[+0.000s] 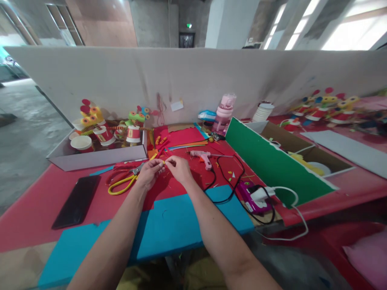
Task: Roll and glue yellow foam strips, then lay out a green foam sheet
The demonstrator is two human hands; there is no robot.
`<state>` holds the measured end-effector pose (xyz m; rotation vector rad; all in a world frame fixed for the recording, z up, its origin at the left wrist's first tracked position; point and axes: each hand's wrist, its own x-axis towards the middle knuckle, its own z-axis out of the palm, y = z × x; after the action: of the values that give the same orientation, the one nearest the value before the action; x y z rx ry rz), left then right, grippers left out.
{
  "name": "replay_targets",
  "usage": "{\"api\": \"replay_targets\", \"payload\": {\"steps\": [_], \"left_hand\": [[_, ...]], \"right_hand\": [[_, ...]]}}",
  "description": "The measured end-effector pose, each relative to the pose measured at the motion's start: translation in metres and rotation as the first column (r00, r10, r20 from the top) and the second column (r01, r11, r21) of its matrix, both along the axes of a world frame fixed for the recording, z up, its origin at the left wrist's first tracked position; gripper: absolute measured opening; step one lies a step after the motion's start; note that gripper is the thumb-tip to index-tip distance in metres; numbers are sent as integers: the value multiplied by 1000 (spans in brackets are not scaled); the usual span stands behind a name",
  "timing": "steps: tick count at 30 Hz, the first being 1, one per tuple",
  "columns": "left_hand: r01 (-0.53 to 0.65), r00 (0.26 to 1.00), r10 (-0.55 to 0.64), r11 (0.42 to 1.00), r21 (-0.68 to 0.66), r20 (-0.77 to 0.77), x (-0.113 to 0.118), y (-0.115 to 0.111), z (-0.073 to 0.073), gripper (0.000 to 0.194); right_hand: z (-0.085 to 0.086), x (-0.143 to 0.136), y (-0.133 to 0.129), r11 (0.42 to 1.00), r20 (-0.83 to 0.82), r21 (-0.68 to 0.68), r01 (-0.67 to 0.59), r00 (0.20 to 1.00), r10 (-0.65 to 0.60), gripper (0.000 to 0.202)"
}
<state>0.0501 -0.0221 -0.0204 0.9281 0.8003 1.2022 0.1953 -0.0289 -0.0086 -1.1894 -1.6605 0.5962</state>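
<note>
Over the red table cover, my left hand (148, 174) and my right hand (180, 170) meet fingertip to fingertip. Both are closed in a pinch on a small yellow piece (164, 162), mostly hidden by the fingers; its exact kind is too small to make out. Left of my left hand lie yellow-handled scissors (122, 186) and a tool with red handles (116, 174). Thin red and yellow strips (163, 152) lie just beyond my fingers. To the right of my right hand, a pink hot glue gun (205, 159) rests on the table.
A white box (99, 158) of decorated paper cups stands at the left, behind a black phone (77, 201). On the right are a green-sided box (272, 161), a purple power strip (254, 198) and looping cables. A pink bottle (224, 114) stands near the white partition (187, 76).
</note>
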Motion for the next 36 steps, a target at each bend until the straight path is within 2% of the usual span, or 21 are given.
{"api": "replay_targets", "payload": {"steps": [12, 20, 24, 29, 36], "left_hand": [[-16, 1000, 16, 1000, 17, -5, 4, -4, 9, 24], [-136, 967, 161, 982, 132, -198, 0, 2, -3, 22], [-158, 957, 190, 975, 156, -221, -1, 4, -7, 23], [-146, 974, 161, 984, 100, -162, 1, 3, -5, 29], [-142, 979, 151, 987, 77, -140, 5, 1, -2, 32]], "right_hand": [[-2, -4, -2, 992, 186, 102, 71, 978, -89, 9], [8, -7, -11, 989, 423, 105, 109, 895, -143, 13], [5, -6, -9, 990, 379, 100, 101, 916, -131, 13], [-2, -4, -3, 992, 256, 99, 75, 962, -98, 12], [-2, -4, -2, 992, 210, 79, 100, 971, -115, 11]]}}
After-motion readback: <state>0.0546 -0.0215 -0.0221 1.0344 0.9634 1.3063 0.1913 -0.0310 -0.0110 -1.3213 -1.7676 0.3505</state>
